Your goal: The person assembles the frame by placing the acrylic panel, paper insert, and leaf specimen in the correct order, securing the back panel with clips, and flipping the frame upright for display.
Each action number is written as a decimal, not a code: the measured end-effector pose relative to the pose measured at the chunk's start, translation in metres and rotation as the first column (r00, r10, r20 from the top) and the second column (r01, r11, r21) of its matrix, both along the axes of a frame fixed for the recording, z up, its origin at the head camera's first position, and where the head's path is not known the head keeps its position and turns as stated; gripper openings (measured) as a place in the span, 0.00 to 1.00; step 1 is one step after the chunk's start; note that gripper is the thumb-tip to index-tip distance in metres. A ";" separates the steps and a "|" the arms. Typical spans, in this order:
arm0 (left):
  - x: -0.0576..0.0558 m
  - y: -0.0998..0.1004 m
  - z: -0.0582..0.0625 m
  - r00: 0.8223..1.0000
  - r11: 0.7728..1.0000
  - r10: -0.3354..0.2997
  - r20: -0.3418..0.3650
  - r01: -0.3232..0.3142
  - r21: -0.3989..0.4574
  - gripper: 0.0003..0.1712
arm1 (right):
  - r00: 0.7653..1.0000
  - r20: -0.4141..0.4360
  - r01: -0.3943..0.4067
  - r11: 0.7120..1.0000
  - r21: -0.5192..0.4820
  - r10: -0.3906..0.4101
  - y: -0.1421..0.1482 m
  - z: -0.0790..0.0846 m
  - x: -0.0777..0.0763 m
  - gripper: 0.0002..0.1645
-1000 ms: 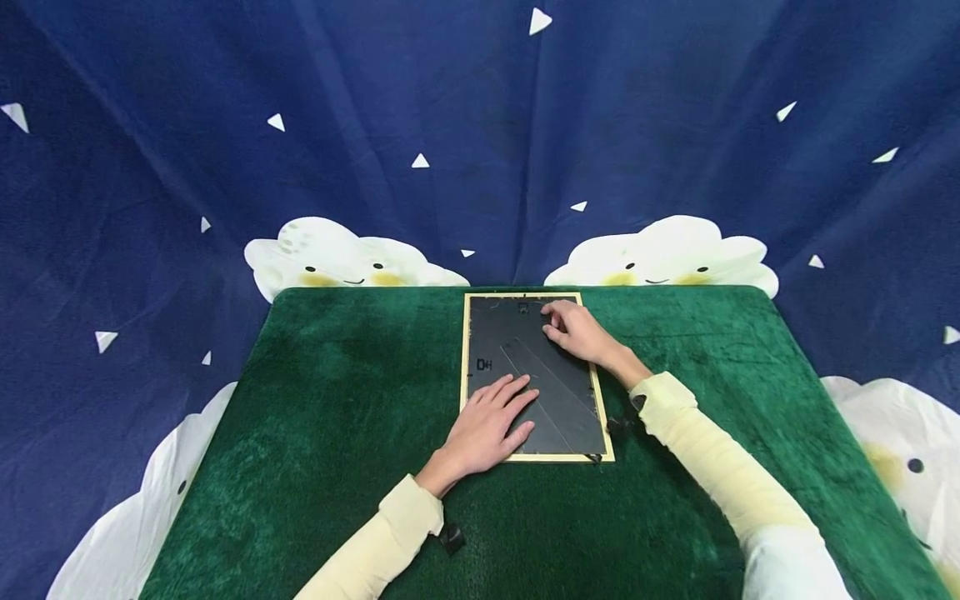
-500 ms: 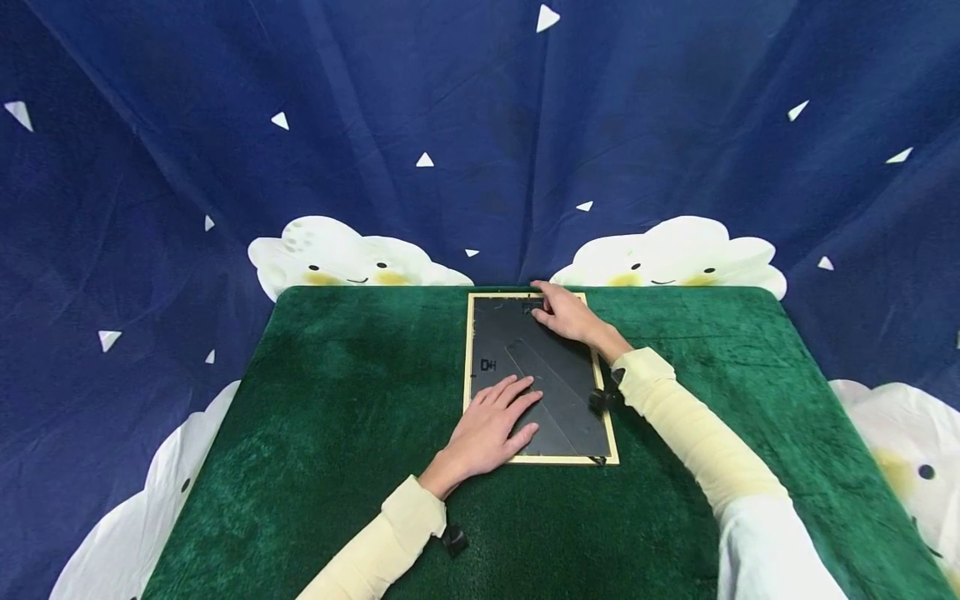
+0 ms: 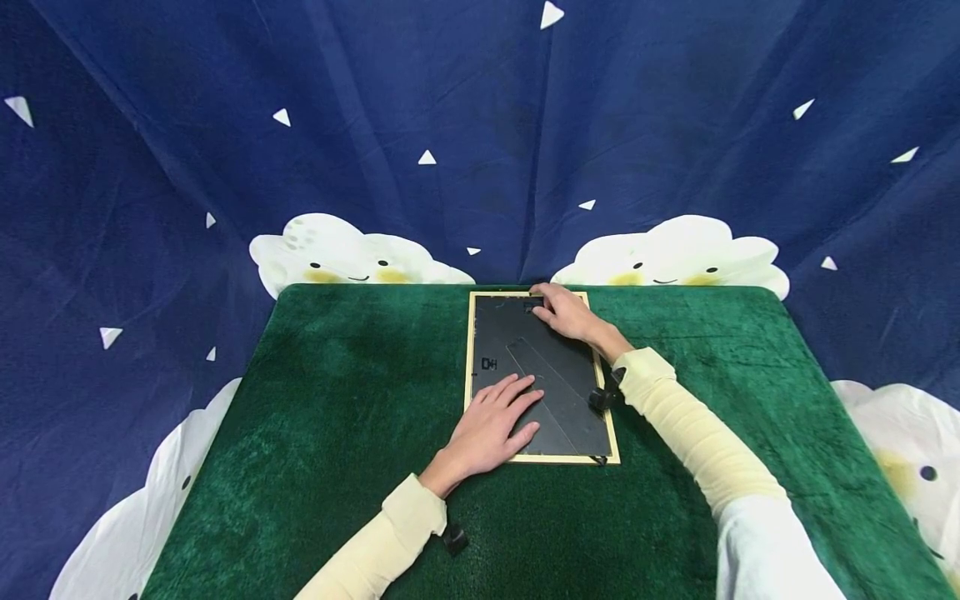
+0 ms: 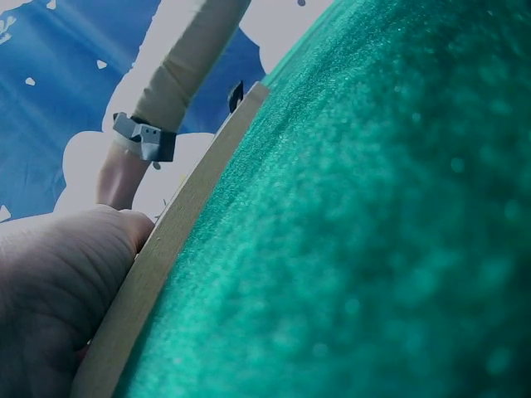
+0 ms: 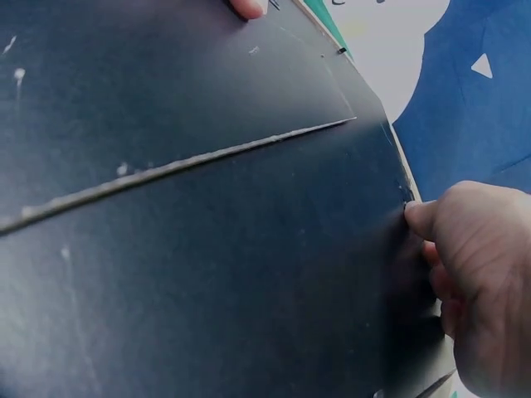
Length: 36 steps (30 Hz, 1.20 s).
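A picture frame (image 3: 504, 333) with a pale wooden border lies back side up on the green cloth. Its black backing carries a flat stand leg (image 3: 551, 379) and a small hanger (image 3: 488, 364). My left hand (image 3: 483, 429) rests on the lower left of the backing, fingers straight and spread. At the far edge, my right hand (image 3: 566, 315) has its fingers bent over the border and its thumb on the backing. The right wrist view shows that thumb (image 5: 421, 218) against the rim by a dark fitting (image 5: 406, 196). The left wrist view shows the frame's wooden side (image 4: 195, 186).
Green plush cloth (image 3: 360, 375) covers the table, whose far edge meets a blue curtain (image 3: 360, 100) printed with clouds and white triangles. A black strap end (image 3: 600, 400) from the right wrist hangs over the frame's right border.
The right hand has gone from above the upper right of the backing to the frame's far edge, its fingers now over the border. The left hand stays in place.
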<state>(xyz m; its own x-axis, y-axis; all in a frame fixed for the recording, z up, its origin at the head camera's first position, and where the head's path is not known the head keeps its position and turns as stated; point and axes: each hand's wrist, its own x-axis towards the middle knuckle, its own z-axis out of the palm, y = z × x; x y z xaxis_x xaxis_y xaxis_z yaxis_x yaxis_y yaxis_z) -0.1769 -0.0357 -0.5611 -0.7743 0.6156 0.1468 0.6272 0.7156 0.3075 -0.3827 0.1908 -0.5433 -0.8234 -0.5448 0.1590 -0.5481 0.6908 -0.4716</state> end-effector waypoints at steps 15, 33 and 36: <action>0.000 0.001 -0.001 1.000 1.000 0.003 -0.015 -0.003 -0.005 0.31 | 1.000 0.007 -0.012 0.999 -0.032 0.012 0.002 -0.003 0.000 0.21; -0.001 0.002 -0.002 1.000 1.000 0.014 -0.015 -0.015 -0.020 0.31 | 0.957 -0.280 0.025 0.937 0.348 0.078 -0.001 -0.001 0.013 0.24; 0.000 0.002 -0.002 1.000 1.000 0.019 -0.012 -0.019 -0.013 0.31 | 0.942 -0.318 0.026 0.921 0.388 0.107 -0.003 -0.002 0.013 0.23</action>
